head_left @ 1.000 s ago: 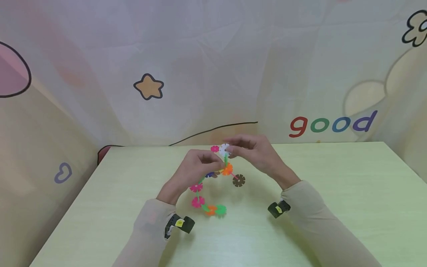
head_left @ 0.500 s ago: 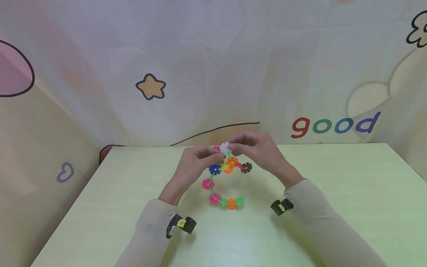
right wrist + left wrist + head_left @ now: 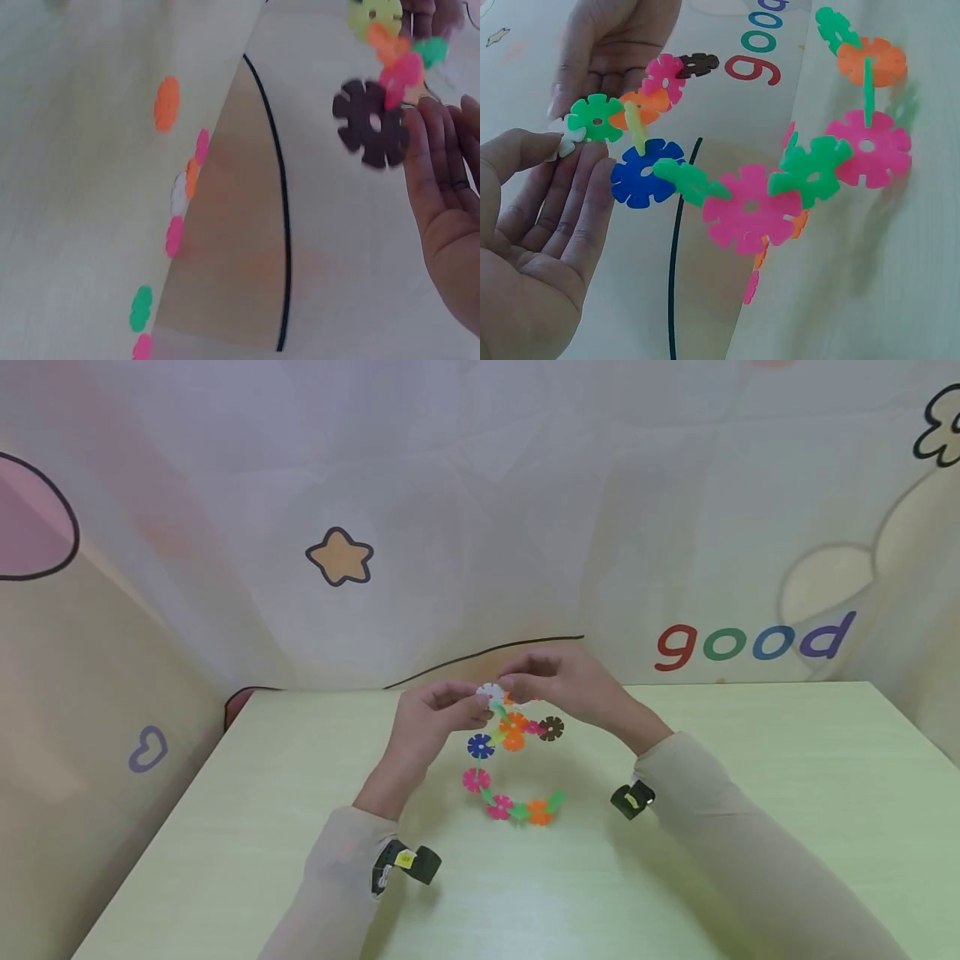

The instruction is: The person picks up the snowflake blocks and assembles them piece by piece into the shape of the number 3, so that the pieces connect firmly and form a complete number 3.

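Note:
My left hand (image 3: 429, 727) pinches a white plastic snowflake disc (image 3: 491, 695) between thumb and fingers. From it hangs a curved chain of slotted discs, with a green disc (image 3: 596, 118), blue disc (image 3: 481, 746), pink discs (image 3: 476, 780) and orange discs (image 3: 514, 725) joined edge to edge. A brown disc (image 3: 371, 124) ends a short side branch. My right hand (image 3: 573, 685) has thumb and fingertips together at the white disc's right edge, appearing to pinch it; the exact contact is hidden.
The chain hangs above a pale table (image 3: 285, 827). Loose discs, such as an orange disc (image 3: 167, 103) and a green disc (image 3: 141, 308), lie toward the table's far edge. A printed cloth backdrop (image 3: 480, 527) stands behind.
The chain's lower end has swung to the right and slightly up. My left hand has shifted a little left with the white disc; my right hand has risen slightly, staying at the disc.

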`<state>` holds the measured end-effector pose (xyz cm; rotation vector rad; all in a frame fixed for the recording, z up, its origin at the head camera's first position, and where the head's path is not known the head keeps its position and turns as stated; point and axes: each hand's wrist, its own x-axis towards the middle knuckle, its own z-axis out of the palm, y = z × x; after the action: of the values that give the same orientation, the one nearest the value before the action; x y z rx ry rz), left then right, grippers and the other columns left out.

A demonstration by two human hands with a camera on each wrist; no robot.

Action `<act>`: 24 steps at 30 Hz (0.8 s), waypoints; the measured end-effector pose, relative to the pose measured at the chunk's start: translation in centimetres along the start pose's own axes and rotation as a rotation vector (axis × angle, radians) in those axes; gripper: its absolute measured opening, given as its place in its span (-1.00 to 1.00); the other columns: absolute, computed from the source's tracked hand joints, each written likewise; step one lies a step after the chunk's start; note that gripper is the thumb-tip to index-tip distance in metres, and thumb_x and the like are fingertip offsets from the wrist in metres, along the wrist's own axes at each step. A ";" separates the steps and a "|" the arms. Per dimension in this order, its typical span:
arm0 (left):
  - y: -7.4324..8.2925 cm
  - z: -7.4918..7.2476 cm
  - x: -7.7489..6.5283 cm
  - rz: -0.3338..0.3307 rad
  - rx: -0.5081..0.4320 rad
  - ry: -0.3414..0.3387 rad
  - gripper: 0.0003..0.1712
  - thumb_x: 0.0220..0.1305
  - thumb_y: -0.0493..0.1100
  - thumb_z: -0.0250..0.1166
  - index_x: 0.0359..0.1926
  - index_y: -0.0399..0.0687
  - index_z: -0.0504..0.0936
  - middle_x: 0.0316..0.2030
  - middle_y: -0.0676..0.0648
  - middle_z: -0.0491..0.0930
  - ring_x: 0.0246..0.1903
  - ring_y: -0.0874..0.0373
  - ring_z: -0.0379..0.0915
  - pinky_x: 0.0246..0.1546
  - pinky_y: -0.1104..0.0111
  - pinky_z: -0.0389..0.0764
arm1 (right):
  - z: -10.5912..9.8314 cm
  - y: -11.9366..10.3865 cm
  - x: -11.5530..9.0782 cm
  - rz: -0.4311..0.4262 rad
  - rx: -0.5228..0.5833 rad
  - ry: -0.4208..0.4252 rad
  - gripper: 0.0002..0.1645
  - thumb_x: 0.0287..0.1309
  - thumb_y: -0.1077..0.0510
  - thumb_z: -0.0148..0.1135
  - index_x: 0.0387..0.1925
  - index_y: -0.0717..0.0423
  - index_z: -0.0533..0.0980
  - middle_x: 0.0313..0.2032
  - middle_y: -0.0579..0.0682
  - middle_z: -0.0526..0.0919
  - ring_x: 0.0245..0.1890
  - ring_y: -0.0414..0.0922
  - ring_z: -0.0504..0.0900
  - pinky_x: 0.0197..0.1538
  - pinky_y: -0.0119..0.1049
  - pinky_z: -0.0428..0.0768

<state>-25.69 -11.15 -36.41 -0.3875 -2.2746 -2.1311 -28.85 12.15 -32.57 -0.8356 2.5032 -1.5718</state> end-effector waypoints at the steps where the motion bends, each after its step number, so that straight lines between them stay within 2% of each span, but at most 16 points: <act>1: 0.0 -0.1 0.1 -0.006 -0.009 0.002 -0.75 0.47 -0.19 0.41 0.02 -0.28 0.73 -0.15 -0.18 0.78 -0.13 -0.12 0.78 0.01 0.22 0.76 | -0.4 0.3 0.2 0.011 0.000 0.004 -0.76 0.44 0.08 0.40 0.02 0.10 0.73 -0.17 0.05 0.79 -0.16 0.02 0.77 0.03 -0.07 0.75; 3: -0.1 -0.3 0.3 -0.014 -0.022 0.003 -0.75 0.48 -0.18 0.40 0.01 -0.29 0.72 -0.15 -0.19 0.79 -0.09 -0.21 0.77 0.05 0.16 0.75 | -1.1 1.1 0.8 0.037 0.005 0.023 -0.72 0.45 0.08 0.39 0.05 0.14 0.71 -0.16 0.11 0.77 -0.14 0.02 0.77 0.06 -0.07 0.75; 6: 0.0 -0.4 0.5 -0.020 -0.040 -0.005 -0.75 0.49 -0.18 0.39 0.01 -0.30 0.70 -0.15 -0.20 0.79 -0.09 -0.24 0.77 0.07 0.11 0.74 | -2.0 2.9 1.7 0.089 -0.058 0.065 -0.70 0.49 0.12 0.34 0.10 0.20 0.70 -0.08 0.20 0.75 -0.07 0.11 0.77 0.13 -0.02 0.73; 10: 0.1 -0.1 0.5 -0.033 -0.045 -0.001 -0.76 0.48 -0.18 0.40 0.01 -0.29 0.71 -0.17 -0.20 0.79 -0.16 -0.09 0.80 0.05 0.13 0.75 | -2.6 5.8 2.7 0.154 -0.172 0.132 -0.73 0.49 0.23 0.30 0.09 0.30 0.68 0.02 0.24 0.73 0.05 0.19 0.72 0.18 0.06 0.70; 13: 0.1 0.0 0.4 -0.040 -0.045 -0.001 -0.77 0.48 -0.19 0.40 0.01 -0.27 0.72 -0.17 -0.19 0.79 -0.17 -0.07 0.81 0.03 0.16 0.76 | -2.8 8.0 3.3 0.188 -0.239 0.145 -0.73 0.44 0.28 0.34 0.08 0.33 0.69 0.02 0.22 0.74 0.08 0.16 0.67 0.20 0.03 0.68; 18: 0.1 0.1 0.3 -0.039 -0.041 -0.011 -0.76 0.48 -0.18 0.41 0.00 -0.27 0.72 -0.17 -0.19 0.79 -0.16 -0.08 0.81 0.01 0.20 0.76 | -2.9 10.4 4.4 0.177 -0.346 0.064 -0.73 0.37 0.32 0.40 0.05 0.35 0.70 0.01 0.23 0.75 0.10 0.18 0.64 0.25 0.05 0.63; 24: 0.2 0.2 0.4 -0.034 -0.035 -0.015 -0.76 0.49 -0.17 0.40 0.01 -0.26 0.73 -0.17 -0.19 0.80 -0.19 -0.04 0.81 0.01 0.21 0.76 | -2.6 10.8 5.2 0.093 -0.485 -0.053 -0.81 0.27 0.41 0.38 -0.09 0.35 0.72 -0.10 0.18 0.75 0.00 0.18 0.63 0.16 0.07 0.65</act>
<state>-25.97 -10.90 -36.17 -0.3688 -2.2711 -2.1934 -38.53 15.36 -39.42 -0.7717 2.8767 -0.9079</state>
